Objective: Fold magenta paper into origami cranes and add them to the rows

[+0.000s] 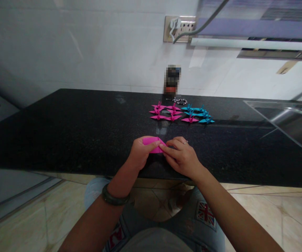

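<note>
A partly folded sheet of pink origami paper is between my two hands, just above the black countertop. My left hand grips its left side, thumb laid across the front. On the paper's right side, my right hand pinches the edge with thumb and index finger, the other fingers curled; a ring shows on one of them. Beyond my hands stand several folded pink paper cranes in short rows. Several blue paper cranes are grouped at their right.
The black countertop runs along a white tiled wall. At the back are a beaded bracelet and a blurred-out dark object. A metal sink lies at the right. A wall socket holds a plug, and a grey cable hangs nearby.
</note>
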Motion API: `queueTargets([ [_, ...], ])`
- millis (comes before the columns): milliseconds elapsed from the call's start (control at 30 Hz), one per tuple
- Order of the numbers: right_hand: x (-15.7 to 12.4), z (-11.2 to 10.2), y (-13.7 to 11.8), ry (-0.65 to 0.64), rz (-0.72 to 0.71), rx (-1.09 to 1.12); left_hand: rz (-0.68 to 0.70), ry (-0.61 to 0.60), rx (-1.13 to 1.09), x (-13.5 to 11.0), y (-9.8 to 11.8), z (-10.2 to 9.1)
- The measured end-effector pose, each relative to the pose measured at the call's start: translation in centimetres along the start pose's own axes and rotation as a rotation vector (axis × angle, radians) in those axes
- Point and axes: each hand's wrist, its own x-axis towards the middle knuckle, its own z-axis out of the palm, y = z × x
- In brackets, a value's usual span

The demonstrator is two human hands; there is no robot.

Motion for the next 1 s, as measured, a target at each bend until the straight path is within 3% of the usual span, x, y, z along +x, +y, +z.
queueTargets([
  [300, 0.3, -0.3, -0.3, 0.051, 0.053, 0.144, 0.05, 0.039, 0.087, 0.0, -0.3, 0.0],
  [433, 1.3, -0.4, -0.2, 0.173, 0.318, 0.318, 0.066, 0.078, 0.177, -0.1, -0.2, 0.1],
  [600, 2.6, 0.0, 0.9, -0.058, 0.51, 0.58, 0.066, 0.019, 0.259, -0.2, 0.1, 0.3],
  [733, 3.0, 0.4, 1.2, -0.12, 0.588, 0.712, 0.141, 0.022, 0.33, -0.2, 0.2, 0.2],
  [833, 3.1, 0.7, 1.0, -0.067, 0.673, 0.798, 0.149, 0.066, 0.288, -0.1, 0.2, 0.3],
  [1000, 3.5, 0.9, 0.7, 0.131, 0.815, 0.943, -0.078, -0.049, 0.055, 0.0, 0.5, 0.5],
])
